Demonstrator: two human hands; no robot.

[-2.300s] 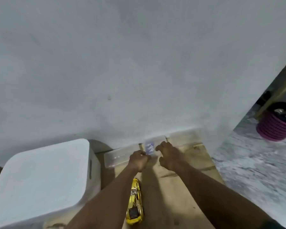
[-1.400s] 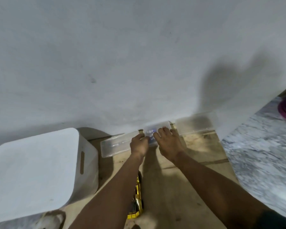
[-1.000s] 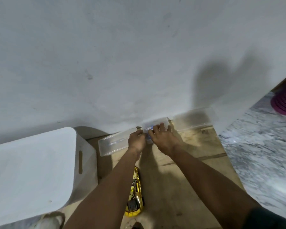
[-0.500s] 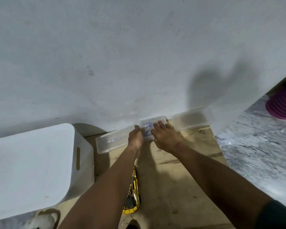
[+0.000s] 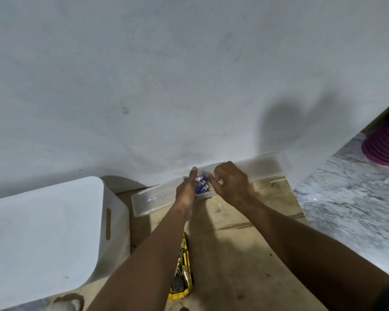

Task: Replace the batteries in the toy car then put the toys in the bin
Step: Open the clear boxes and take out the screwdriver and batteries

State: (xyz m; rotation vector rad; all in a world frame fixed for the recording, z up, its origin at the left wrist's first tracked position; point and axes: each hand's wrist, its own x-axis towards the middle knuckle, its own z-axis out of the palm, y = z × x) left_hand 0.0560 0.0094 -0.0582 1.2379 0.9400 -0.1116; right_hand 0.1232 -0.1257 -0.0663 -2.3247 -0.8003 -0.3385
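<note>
Left hand flat-fingered and right hand loosely curled, flanking blue batteries inside clear tray; yellow toy car nearer than tray.

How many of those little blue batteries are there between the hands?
3 blue batteries show, side by side in the clear box between the left hand and right hand. More may be hidden.

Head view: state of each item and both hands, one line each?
clear plastic case: open, lying against the wall
blue batteries: inside the case, between the hands
yellow toy car: on the wooden board, partly hidden by the left forearm
white bin: upright at the left; whether lidded I cannot tell
left hand: open, fingers against the case by the batteries
right hand: fingers curled at the batteries; grip unclear
</note>
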